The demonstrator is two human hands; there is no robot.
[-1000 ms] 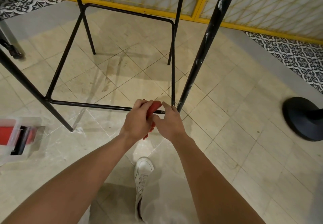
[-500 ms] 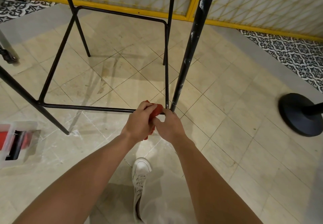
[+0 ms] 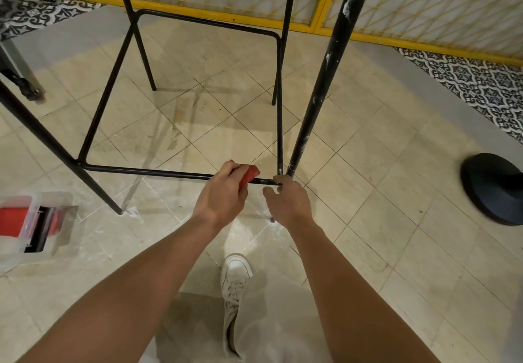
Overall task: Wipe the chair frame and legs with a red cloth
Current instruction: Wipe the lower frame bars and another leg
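A black metal chair frame stands on the tiled floor, with a thin footrest rail [image 3: 147, 170] running across in front of me and a thick paint-flecked leg [image 3: 325, 71] rising at the right. My left hand [image 3: 223, 195] grips a red cloth [image 3: 249, 174] wrapped over the near rail. My right hand [image 3: 288, 201] grips the same rail just to the right, at the corner where the leg meets it. A short bare stretch of rail shows between the hands.
A clear plastic box [image 3: 42, 221] holding red items sits on the floor at the left. A black round stand base [image 3: 492, 187] lies at the right. A yellow-framed mesh panel [image 3: 198, 11] runs along the back. My white shoe [image 3: 236, 275] is below the hands.
The hands were pressed together on the cloth; now they have parted, the left hand with the cloth sliding left along the rail, the right staying at the corner.
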